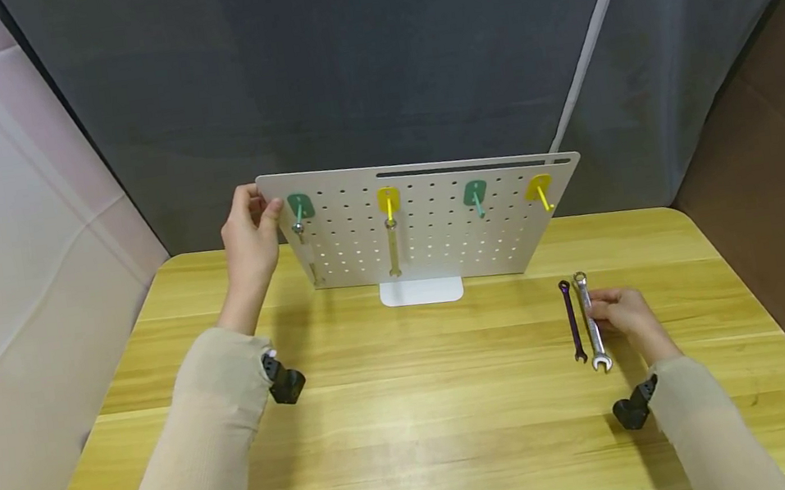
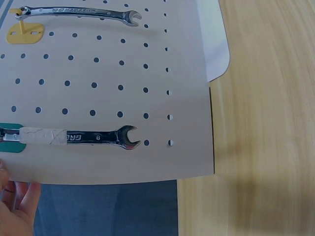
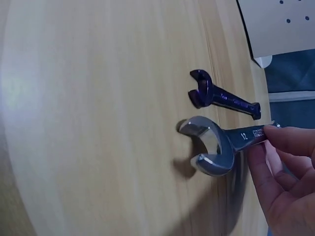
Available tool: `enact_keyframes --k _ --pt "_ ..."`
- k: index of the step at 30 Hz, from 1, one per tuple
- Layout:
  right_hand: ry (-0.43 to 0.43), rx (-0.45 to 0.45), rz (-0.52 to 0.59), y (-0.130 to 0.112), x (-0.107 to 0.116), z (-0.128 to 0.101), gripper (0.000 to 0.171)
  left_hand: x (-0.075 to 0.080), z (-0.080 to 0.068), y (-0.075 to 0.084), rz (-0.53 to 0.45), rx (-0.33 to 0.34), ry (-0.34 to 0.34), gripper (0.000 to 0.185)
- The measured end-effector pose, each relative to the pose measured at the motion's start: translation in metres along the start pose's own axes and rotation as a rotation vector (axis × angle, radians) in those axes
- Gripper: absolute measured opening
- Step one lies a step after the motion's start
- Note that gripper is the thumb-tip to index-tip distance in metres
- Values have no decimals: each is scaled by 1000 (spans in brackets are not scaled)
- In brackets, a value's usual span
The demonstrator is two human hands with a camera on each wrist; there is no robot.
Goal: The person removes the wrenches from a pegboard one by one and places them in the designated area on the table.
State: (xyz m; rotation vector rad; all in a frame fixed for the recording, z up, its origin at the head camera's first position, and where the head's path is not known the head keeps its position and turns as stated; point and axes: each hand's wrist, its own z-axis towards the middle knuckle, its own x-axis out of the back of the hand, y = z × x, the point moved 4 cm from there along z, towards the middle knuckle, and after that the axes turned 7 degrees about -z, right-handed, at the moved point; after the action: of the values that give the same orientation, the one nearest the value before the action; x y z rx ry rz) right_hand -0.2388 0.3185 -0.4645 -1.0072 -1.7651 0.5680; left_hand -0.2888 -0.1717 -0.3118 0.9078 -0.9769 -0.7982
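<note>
My left hand (image 1: 250, 235) grips the upper left edge of a white pegboard (image 1: 347, 181), thumb in front and fingers behind. Two silver combination wrenches hang on the board: a tape-wrapped wrench (image 2: 98, 137) from the left green hook (image 1: 300, 205), and a second wrench (image 1: 393, 249) from the yellow hook (image 1: 388, 196) beside it. Over the table's right side, my right hand (image 1: 625, 316) pinches a larger silver combination wrench (image 3: 241, 139), marked 12, between thumb and fingers, its open end tilted toward the wrist camera. A dark purple wrench (image 1: 571, 321) lies just left of it.
Another green hook (image 1: 475, 192) and another yellow hook (image 1: 538, 188) on the board's right half bear nothing. The board stands on a white base plate (image 1: 421, 292) at the back of the wooden table (image 1: 399, 410). Behind hangs a dark curtain (image 1: 339, 62).
</note>
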Motion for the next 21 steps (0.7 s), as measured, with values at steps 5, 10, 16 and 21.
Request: enact_keyframes --k 5,10,16,21 --pt "-25 -8 -23 4 1 0 49 0 0 0 0 3 -1 31" --pt "-7 -16 3 5 -1 0 49 1 0 0 4 -3 6 31" --pt "37 0 -38 3 -1 1 47 1 0 -1 6 3 9 30" --pt "55 -17 -46 2 -1 0 46 0 0 0 2 -3 5 30"
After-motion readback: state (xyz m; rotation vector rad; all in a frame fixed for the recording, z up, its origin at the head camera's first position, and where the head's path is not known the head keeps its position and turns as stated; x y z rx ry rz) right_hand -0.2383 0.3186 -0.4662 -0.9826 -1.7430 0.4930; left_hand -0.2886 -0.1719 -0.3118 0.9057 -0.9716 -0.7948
